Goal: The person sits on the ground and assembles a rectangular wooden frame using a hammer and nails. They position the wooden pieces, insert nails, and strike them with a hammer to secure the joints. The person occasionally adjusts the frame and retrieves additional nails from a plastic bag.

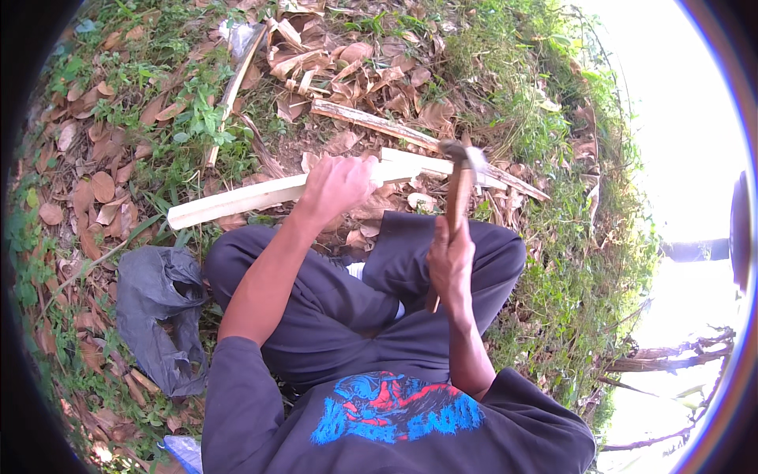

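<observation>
My left hand (339, 186) is closed over a pale wooden strip (237, 205), which lies across in front of my crossed legs. Whether its fingertips also pinch something small, I cannot make out. In my right hand (452, 261) a hammer (459, 193) stands upright, gripped by its wooden handle above my right knee. Its metal head is at the top, slightly blurred, just right of the strip's end. Beyond my left hand, a second pale piece of wood (426, 163) lies partly behind the hammer. Past it runs a long, rough-edged wooden strip (367, 120).
A crumpled black plastic bag (146, 316) lies by my left knee. Another narrow stick (235, 91) rests in the grass at the far left, near some clear plastic (237, 38). Dry leaves (355, 59) and grass cover the ground. A blue-white item (183, 452) shows at lower left.
</observation>
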